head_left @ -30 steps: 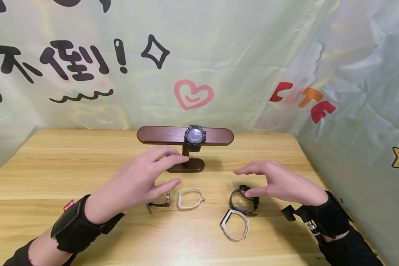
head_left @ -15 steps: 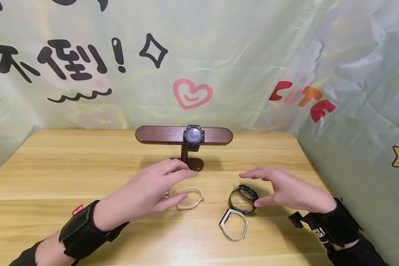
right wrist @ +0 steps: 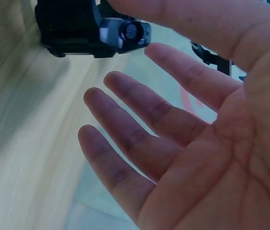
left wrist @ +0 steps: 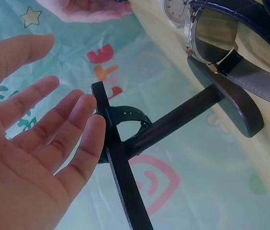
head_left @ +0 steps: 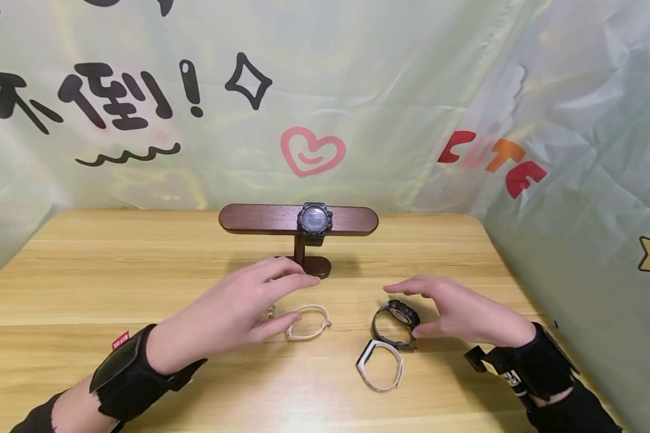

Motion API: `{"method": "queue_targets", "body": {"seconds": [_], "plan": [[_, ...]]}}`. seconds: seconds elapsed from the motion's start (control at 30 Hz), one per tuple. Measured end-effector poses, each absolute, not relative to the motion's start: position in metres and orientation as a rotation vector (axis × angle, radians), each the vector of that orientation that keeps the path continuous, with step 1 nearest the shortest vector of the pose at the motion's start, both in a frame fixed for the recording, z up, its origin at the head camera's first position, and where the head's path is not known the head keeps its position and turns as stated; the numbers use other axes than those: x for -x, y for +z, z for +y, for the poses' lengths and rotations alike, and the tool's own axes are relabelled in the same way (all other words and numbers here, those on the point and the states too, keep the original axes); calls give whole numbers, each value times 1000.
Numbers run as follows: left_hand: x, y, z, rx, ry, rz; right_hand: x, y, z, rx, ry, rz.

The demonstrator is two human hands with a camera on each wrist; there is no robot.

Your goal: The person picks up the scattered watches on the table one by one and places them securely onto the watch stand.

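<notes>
My left hand [head_left: 244, 307], fingers loosely spread, hovers over a cream-banded watch [head_left: 325, 314] and mostly hides another watch. In the left wrist view that hidden one shows a round metal case [left wrist: 215, 36] and dark stitched strap. A white dial [left wrist: 177, 9] peeks out beside it. My right hand [head_left: 457, 310] hangs relaxed by a black sports watch [head_left: 405, 313] on the table, thumb tip right at its edge. From the right wrist, that black watch [right wrist: 73, 28] appears beyond the outstretched fingers. Nothing is held in either hand.
A dark wooden watch stand [head_left: 260, 219] stands at the table's back, with a black digital watch [head_left: 315, 221] on its bar. A white fitness band [head_left: 363, 361] lies in front of the black sports watch. A printed cloth [head_left: 401, 90] hangs behind the table.
My left hand has shifted right and lower, covering the brown-strapped watch seen before. The right hand has dropped slightly beside the black sports watch. The watches have stayed in place.
</notes>
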State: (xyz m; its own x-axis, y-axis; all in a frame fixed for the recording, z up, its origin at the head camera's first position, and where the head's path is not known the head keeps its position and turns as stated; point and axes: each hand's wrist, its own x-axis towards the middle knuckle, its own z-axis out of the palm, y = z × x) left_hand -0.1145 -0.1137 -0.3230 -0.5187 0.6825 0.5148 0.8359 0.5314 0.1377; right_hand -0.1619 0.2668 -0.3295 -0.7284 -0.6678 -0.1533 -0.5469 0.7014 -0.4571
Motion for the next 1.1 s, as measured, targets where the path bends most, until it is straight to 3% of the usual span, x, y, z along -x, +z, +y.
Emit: {"method": "queue_targets", "body": {"seconds": [1.1], "plan": [[114,-324,-115,1240,-515,-2422,167,-346,262,879,-589,2603]]}}
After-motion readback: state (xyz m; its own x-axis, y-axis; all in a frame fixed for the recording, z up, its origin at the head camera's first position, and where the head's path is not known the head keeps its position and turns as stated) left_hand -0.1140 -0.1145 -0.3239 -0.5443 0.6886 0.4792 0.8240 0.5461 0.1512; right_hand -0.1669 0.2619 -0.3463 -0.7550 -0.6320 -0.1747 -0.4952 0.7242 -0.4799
